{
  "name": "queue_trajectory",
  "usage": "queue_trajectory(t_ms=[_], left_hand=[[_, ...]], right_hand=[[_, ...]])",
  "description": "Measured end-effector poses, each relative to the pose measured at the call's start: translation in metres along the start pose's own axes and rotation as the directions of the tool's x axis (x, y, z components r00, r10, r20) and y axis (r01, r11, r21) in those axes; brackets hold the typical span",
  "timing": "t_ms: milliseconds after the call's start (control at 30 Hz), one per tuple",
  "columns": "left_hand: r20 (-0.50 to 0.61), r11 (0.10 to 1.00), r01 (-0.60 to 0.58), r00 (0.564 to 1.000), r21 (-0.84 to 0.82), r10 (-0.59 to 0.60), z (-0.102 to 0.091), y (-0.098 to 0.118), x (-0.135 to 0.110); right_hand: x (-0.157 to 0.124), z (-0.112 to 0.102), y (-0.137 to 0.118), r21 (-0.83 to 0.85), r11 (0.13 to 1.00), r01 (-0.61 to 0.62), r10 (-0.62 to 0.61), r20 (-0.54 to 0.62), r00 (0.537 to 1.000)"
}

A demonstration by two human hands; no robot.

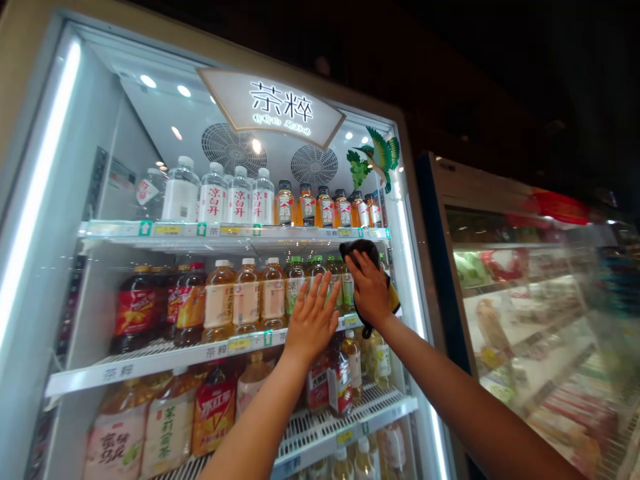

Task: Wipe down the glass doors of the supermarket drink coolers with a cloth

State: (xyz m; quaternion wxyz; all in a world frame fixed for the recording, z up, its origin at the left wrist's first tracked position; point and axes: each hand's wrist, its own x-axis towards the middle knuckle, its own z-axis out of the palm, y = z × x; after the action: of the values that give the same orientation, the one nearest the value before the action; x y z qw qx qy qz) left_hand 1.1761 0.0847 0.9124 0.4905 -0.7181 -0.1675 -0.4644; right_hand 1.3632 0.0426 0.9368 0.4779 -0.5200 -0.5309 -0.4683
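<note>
My left hand (311, 320) lies with fingers spread and palm toward the glass door (280, 250) of a lit drinks fridge, holding nothing. Up and to its right, my right hand (370, 287) presses a black-and-yellow cleaning cloth (393, 297) against the same glass. A dark loop of the cloth hangs below the palm, and part of it is hidden behind the hand. Behind the glass, near both hands, stand green-capped tea bottles (296, 283) on the middle shelf (200, 353).
Clear water bottles (213, 197) and small amber bottles (325, 208) fill the top shelf. Large tea bottles (170, 420) stand lower down. A lit sign (280, 107) and a bird sticker (383, 157) mark the upper door. Another chilled display case (525, 320) stands to the right, blurred.
</note>
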Motion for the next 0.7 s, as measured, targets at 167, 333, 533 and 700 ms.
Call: queue_trajectory(t_ms=[167,333,533,700], left_hand=[[0.0,1.0,-0.004,1.0,-0.011,0.004,-0.001,0.0,0.0],[0.011,1.0,0.005,1.0,-0.019,-0.005,-0.002,0.002,0.0],[0.034,0.998,0.021,0.999,-0.053,-0.019,-0.003,0.002,0.002],[0.025,0.999,0.009,1.0,-0.032,-0.009,-0.003,0.001,0.003]], right_hand=[[0.06,-0.009,0.016,0.034,0.999,-0.021,0.022,-0.024,0.999],[0.015,0.001,0.034,0.026,0.962,-0.271,0.272,-0.131,0.953],[-0.001,0.003,0.026,-0.013,0.993,-0.115,0.114,-0.063,0.992],[0.054,-0.01,0.071,0.001,0.995,-0.103,0.103,-0.059,0.993]])
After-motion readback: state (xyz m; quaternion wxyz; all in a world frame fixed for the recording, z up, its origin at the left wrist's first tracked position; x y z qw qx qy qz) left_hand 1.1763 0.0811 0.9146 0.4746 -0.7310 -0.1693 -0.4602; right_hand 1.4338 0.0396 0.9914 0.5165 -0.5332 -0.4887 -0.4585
